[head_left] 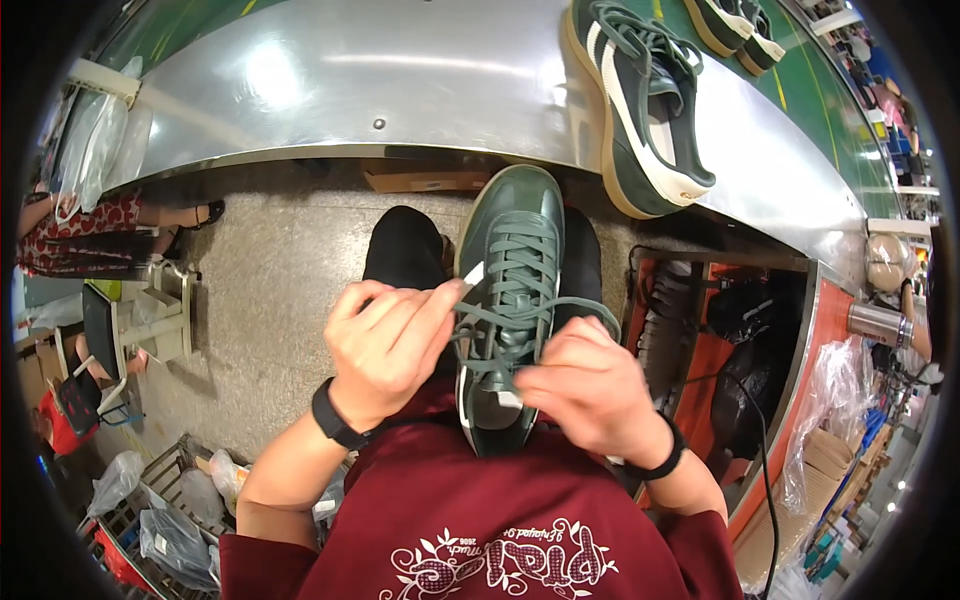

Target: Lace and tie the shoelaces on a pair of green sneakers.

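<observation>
Head view — both hands (490, 365) pulling laces (505, 318), green shoe (512, 250)

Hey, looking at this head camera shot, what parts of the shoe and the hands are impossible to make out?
- Heel of the green shoe: head view, hidden behind the right hand and the red shirt.
- Lace end in the left hand: covered by its curled fingers.
- Right hand's grip: fingertips tucked under, so what they pinch is unclear.
- Second pair of shoes on the metal table: cut off by the top edge.
</observation>
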`<action>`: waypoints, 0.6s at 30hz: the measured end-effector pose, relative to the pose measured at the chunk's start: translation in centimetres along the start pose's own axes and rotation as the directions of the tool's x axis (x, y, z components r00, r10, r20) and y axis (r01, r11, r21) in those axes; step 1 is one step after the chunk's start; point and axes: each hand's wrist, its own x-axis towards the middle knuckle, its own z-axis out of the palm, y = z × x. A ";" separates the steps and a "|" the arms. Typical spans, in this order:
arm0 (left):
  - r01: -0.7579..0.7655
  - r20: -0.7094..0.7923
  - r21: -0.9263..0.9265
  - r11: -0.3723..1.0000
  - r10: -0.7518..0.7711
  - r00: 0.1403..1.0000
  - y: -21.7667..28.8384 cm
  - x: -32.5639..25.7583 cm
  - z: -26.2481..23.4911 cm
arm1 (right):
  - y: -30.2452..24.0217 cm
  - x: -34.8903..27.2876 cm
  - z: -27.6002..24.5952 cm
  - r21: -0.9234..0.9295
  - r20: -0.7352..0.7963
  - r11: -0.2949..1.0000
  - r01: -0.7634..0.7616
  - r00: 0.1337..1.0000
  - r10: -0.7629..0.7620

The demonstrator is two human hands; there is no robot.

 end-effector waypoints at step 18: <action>0.198 0.259 -0.438 0.877 -0.088 0.962 1.1 -1.6 -0.1 | -2.0 -1.0 -4.1 0.615 0.179 0.780 -0.116 0.984 0.006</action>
